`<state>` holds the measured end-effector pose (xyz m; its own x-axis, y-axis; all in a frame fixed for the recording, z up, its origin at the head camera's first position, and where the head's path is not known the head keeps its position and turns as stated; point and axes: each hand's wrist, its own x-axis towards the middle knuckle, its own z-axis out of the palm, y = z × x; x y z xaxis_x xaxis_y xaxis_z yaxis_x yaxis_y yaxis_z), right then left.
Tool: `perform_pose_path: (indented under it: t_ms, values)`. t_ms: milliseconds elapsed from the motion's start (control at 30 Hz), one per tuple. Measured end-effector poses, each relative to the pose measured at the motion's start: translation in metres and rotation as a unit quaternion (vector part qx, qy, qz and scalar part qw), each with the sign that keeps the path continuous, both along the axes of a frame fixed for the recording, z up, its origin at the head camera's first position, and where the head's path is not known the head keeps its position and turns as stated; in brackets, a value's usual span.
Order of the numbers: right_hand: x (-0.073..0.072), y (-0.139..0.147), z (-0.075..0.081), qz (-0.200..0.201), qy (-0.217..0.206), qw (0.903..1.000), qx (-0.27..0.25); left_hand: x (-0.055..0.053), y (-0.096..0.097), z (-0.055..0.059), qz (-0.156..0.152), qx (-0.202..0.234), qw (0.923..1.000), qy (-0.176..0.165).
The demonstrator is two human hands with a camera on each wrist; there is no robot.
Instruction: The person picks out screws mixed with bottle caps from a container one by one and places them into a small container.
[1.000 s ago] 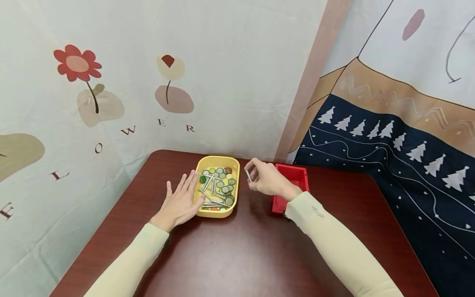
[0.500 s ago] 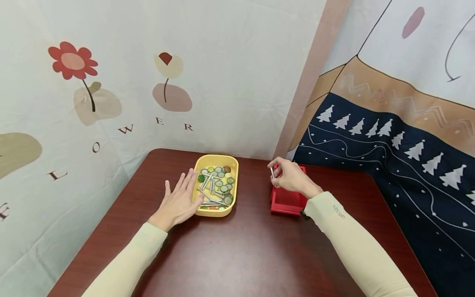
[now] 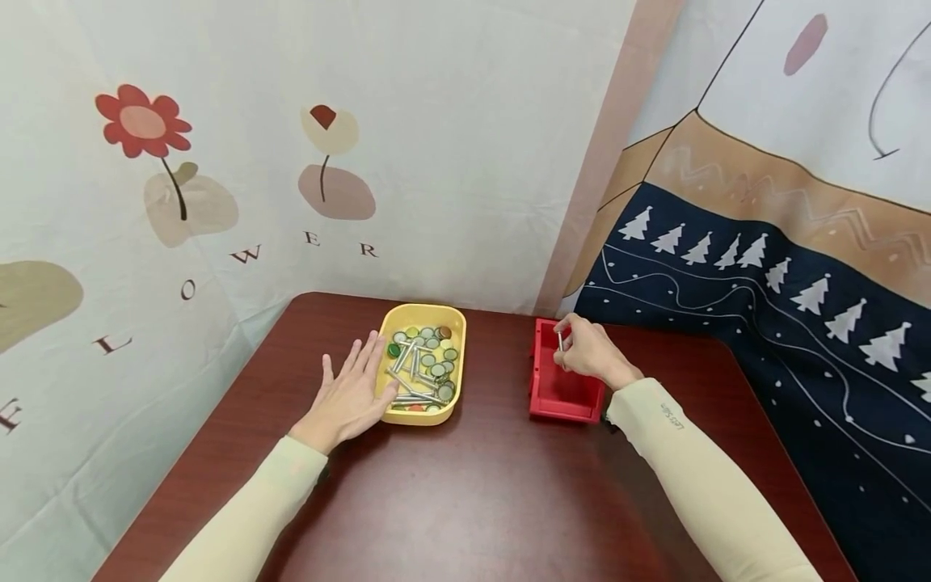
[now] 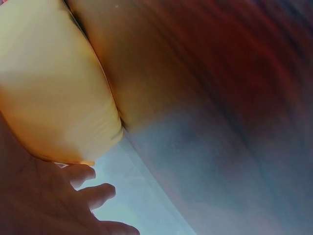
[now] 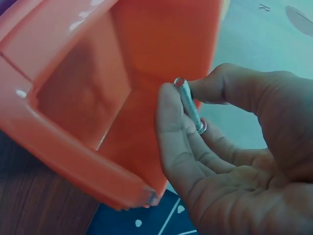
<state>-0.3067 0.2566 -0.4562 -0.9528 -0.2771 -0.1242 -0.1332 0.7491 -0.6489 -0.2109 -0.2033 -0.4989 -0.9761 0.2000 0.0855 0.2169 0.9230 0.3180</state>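
Observation:
My right hand is over the red bin, pinching a silver bolt between thumb and fingertips. Threads show along the bolt's shaft in the right wrist view, and the bin's bare inside lies behind it. My left hand lies with straight, spread fingers against the left side of the yellow tray. Inside that tray are several silver bolts and round bottle caps, some grey, others green, yellow or orange. In the left wrist view the tray's outer wall fills the upper left, above my fingers.
Both containers stand towards the back of a dark red-brown table, the red bin to the right of the tray. A printed white cloth hangs behind the table, and a navy cloth with white trees at its right.
My right hand has carried the bolt rightwards, from beside the yellow tray to over the red bin. The left hand has stayed at the tray.

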Motion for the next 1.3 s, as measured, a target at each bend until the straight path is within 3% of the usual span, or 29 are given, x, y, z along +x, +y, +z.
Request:
perform_pose_path:
  t_ms: [133,167,233,500,667,800,967,1300]
  values:
    - [-0.001,-0.004,-0.005,-0.009,-0.014,0.9997,0.017,0.0,-0.001,-0.001,0.0,-0.003,1.0,0.001]
    - [0.009,-0.015,0.011,-0.02,-0.026,0.9986,0.04,0.0,-0.001,-0.001,0.0,-0.003,1.0,0.001]
    - [0.01,-0.02,0.011,-0.018,-0.025,0.9981,0.052,0.0,0.0,-0.001,0.001,-0.003,1.0,0.0]
    - [-0.007,-0.025,-0.012,0.002,-0.038,0.9969,0.069,0.0,0.001,-0.001,0.001,0.001,1.0,-0.009]
    - [0.005,-0.036,0.0,-0.005,-0.045,0.997,0.062,0.0,0.0,-0.001,0.0,0.0,1.0,-0.005]
    - [0.009,-0.039,0.001,-0.009,-0.028,0.9968,0.074,0.0,-0.001,-0.002,-0.001,-0.001,1.0,0.0]
    - [0.002,-0.033,-0.005,-0.006,-0.013,0.9958,0.091,-0.003,0.0,-0.002,0.0,0.003,1.0,-0.001]
    - [0.022,-0.046,0.022,0.002,0.095,0.9883,0.12,0.001,-0.002,0.001,-0.006,-0.016,0.9999,0.004]
